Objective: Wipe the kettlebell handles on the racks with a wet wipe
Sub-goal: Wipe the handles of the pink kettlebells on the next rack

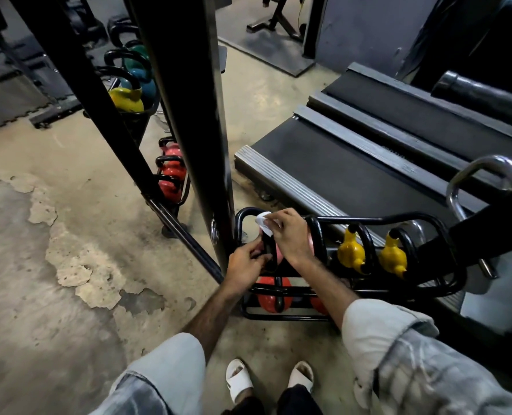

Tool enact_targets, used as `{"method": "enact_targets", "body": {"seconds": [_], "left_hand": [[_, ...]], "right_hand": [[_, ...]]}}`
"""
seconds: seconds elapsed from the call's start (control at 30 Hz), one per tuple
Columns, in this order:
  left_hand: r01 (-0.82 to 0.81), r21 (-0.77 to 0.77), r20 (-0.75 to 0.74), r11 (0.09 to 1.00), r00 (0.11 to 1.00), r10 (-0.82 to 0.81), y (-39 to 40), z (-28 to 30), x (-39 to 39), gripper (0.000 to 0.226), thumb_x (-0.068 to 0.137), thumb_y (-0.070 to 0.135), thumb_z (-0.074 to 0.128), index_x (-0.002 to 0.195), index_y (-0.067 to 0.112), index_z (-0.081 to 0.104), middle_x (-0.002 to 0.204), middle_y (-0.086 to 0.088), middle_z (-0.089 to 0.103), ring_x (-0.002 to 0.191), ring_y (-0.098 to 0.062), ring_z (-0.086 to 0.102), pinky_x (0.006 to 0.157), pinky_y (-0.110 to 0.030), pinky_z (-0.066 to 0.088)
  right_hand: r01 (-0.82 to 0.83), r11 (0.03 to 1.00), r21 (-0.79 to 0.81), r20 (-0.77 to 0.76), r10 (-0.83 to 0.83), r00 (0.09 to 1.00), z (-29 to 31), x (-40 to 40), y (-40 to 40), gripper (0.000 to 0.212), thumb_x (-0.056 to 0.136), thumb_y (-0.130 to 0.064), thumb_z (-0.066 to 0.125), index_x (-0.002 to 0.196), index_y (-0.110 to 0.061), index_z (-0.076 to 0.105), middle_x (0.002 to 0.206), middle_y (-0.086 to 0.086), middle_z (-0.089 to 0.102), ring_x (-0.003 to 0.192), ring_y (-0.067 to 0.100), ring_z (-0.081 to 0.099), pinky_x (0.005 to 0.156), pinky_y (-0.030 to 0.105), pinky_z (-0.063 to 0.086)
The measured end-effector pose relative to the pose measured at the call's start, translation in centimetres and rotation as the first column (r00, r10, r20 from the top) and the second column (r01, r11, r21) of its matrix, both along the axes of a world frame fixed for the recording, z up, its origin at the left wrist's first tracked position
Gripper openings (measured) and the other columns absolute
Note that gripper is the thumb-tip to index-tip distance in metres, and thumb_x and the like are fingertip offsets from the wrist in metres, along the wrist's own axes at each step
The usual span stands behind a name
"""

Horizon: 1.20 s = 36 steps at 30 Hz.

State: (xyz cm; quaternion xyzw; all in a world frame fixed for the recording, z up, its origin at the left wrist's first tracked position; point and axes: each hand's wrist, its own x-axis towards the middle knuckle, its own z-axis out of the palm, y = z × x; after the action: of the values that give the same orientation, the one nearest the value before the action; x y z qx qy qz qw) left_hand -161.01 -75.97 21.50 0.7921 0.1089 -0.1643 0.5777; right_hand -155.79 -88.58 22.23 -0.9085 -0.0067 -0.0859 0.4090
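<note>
A: Nearest rack [446,235], black tube, low on the concrete floor [39,295] just ahead of two white sandals [239,378]. On its top row, at the end nearest the black upright post [209,145]: a pink kettlebell [278,253] with a black handle [267,250].

B: Hands?

A: Both on that kettlebell. Right hand [290,235] above the handle, fingers curled and pinching a white wet wipe [262,223], pressed against the handle's top. Left hand [244,265] lower, on the post side of the rack, fingers curled round the handle's lower part; how firmly, cannot tell.

B: Anything else on the rack?

A: Further along the same top row, away from the post: another black handle beside the right hand, bell hidden behind the wrist, then two yellow kettlebells [352,253], side by side, black handles upright. On the row beneath, under the hands: orange-red kettlebells [274,298].

B: Around the rack?

A: Behind it, a treadmill deck [353,163], a second beyond that. Past the post, what looks like a mirror, showing red bells low and yellow, blue and green ones higher. Pale denim sleeves [398,354] pushed up on both forearms. Patches of worn, peeling coating on the floor, on the far side of the post from the rack.
</note>
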Motion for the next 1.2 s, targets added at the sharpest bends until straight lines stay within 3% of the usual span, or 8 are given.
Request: {"method": "enact_targets", "body": {"seconds": [0.07,0.13,0.23,0.37,0.53,0.87,1.07,1.2], "left_hand": [[-0.113,-0.04,-0.03,0.993,0.993,0.112,0.4,-1.0,0.5,0.04,0.088,0.013,0.053,0.123,0.032,0.058,0.104,-0.002,0.071,0.102,-0.019,0.066,0.092,-0.043,0.053],[-0.228,-0.09,-0.082,0.97,0.972,0.221,0.2,-1.4,1.0,0.034,0.094,0.018,0.044,0.12,0.036,0.057,0.101,-0.004,0.07,0.094,-0.024,0.068,0.082,-0.049,0.057],[-0.241,-0.057,-0.032,0.969,0.97,0.239,-0.9,0.7,1.7,0.032,0.098,0.033,0.038,0.126,0.04,0.052,0.12,0.003,0.063,0.104,-0.02,0.063,0.092,-0.044,0.052],[-0.242,0.048,-0.054,0.969,0.968,0.245,-2.1,2.5,4.0,0.038,0.1,0.036,0.034,0.129,0.022,0.055,0.125,-0.001,0.059,0.111,-0.021,0.055,0.097,-0.033,0.044],[-0.348,-0.012,-0.069,0.937,0.936,0.346,-3.4,2.9,6.7,0.016,0.089,0.014,0.058,0.101,0.006,0.065,0.094,-0.009,0.065,0.089,-0.022,0.059,0.078,-0.027,0.046],[-0.202,0.179,-0.028,0.963,0.977,0.21,-3.3,1.2,8.9,0.014,0.079,0.018,0.066,0.091,0.014,0.072,0.096,-0.005,0.073,0.094,-0.022,0.066,0.088,-0.035,0.054],[-0.155,0.186,-0.063,0.97,0.983,0.17,-2.8,-0.7,9.7,0.011,0.068,0.029,0.07,0.078,0.034,0.074,0.091,-0.005,0.074,0.084,-0.023,0.07,0.074,-0.046,0.059],[-0.081,0.276,0.034,0.958,0.997,0.075,-2.7,2.5,8.2,0.02,0.079,0.023,0.07,0.098,0.02,0.074,0.105,-0.009,0.072,0.098,-0.024,0.067,0.088,-0.037,0.055]], "right_hand": [[-0.025,1.0,-0.006,0.02,0.025,0.999,-0.3,-0.9,0.0,0.012,0.084,-0.015,0.075,0.095,-0.015,0.077,0.093,0.0,0.062,0.083,0.011,0.061,0.074,0.005,0.041],[-0.069,0.997,-0.023,0.046,0.07,0.997,-1.0,-2.8,-0.6,0.012,0.083,-0.014,0.076,0.094,-0.017,0.076,0.097,-0.002,0.06,0.087,0.007,0.06,0.076,0.004,0.042],[-0.092,0.996,0.0,0.062,0.092,0.994,-1.3,-5.0,-1.7,0.013,0.082,-0.015,0.076,0.096,-0.014,0.076,0.097,-0.001,0.061,0.085,0.002,0.057,0.076,0.003,0.042],[-0.107,0.993,-0.045,0.073,0.11,0.991,-0.6,-4.4,-1.3,0.018,0.081,-0.006,0.072,0.099,-0.01,0.075,0.1,0.005,0.063,0.088,0.005,0.056,0.079,0.001,0.038],[-0.078,0.997,-0.011,0.109,0.078,0.991,-0.6,-4.3,-1.0,0.017,0.081,-0.009,0.072,0.097,-0.009,0.075,0.1,0.006,0.062,0.089,0.003,0.053,0.081,0.005,0.04],[-0.065,0.998,0.026,0.158,0.06,0.986,-1.8,-5.3,-0.3,0.018,0.079,-0.016,0.074,0.097,-0.013,0.075,0.099,0.005,0.06,0.088,0.002,0.052,0.074,0.019,0.051],[-0.123,0.99,0.063,0.171,0.111,0.979,-4.3,-9.1,-1.2,0.014,0.085,-0.021,0.074,0.097,-0.014,0.074,0.109,0.002,0.055,0.093,0.008,0.059,0.074,0.026,0.054],[-0.119,0.991,0.063,0.19,0.105,0.976,-3.7,-8.4,-1.1,0.016,0.085,-0.022,0.073,0.098,-0.013,0.073,0.107,0.004,0.057,0.092,0.01,0.061,0.074,0.024,0.054]]}}
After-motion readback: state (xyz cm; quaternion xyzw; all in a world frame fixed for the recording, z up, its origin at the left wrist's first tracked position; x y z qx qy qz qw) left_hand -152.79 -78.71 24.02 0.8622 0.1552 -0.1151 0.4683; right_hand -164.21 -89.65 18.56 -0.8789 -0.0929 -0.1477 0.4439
